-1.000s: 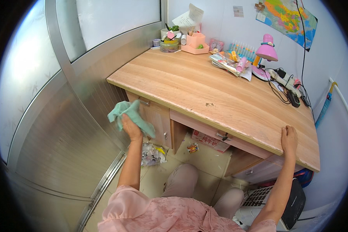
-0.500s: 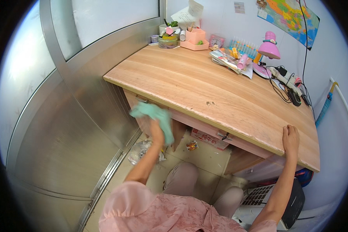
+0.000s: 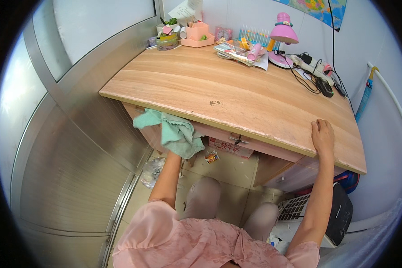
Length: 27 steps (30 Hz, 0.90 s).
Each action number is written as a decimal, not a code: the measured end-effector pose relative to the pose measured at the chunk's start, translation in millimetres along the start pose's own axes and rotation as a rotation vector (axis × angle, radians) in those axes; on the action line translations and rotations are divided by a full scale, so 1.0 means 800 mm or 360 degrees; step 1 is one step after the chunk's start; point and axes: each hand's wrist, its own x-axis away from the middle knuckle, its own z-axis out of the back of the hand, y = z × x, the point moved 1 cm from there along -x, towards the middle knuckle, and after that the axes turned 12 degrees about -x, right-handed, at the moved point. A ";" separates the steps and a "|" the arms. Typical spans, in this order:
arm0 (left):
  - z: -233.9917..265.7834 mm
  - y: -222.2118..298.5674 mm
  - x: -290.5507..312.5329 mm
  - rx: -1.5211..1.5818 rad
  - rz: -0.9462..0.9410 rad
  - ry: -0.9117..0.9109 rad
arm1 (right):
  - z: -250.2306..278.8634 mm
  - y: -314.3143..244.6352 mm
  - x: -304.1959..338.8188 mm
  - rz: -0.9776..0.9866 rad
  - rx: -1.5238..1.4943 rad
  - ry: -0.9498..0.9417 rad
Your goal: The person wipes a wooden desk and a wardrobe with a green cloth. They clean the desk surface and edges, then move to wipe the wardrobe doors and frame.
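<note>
While the right hand (image 3: 322,136) rests on the wooden desk (image 3: 236,85), the left hand (image 3: 175,155) has a green cloth (image 3: 178,134).
Cloth's bunched in its grip just below the front edge, toward the left end, fabric hiding the fingers; can't tell if it's touching the wood. Right hand's unclenched, fingers loosely bent, near the desk's right end.

pale wall (image 3: 366,40) | beige tiled floor (image 3: 232,176) | metal partition (image 3: 76,169) | bright frosted pane (image 3: 107,27)

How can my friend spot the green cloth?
Find the big wooden desk. By its front edge, toward the left, look just past the person's left forearm: there's the cloth. Unlike the flat drawer front beside it, it's crumpled and mint green.
</note>
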 end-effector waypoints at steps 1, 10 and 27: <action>-0.009 0.013 0.002 -0.0355 -0.0179 -0.0121 | -0.001 0.001 0.001 0.0016 0.0016 0.0032; -0.108 0.049 0.090 -0.1260 0.0018 0.0235 | 0.003 -0.008 0.000 -0.0021 -0.0045 -0.0043; -0.013 -0.007 -0.001 0.0548 0.0491 0.0676 | 0.010 0.003 0.000 -0.0035 -0.0030 -0.0079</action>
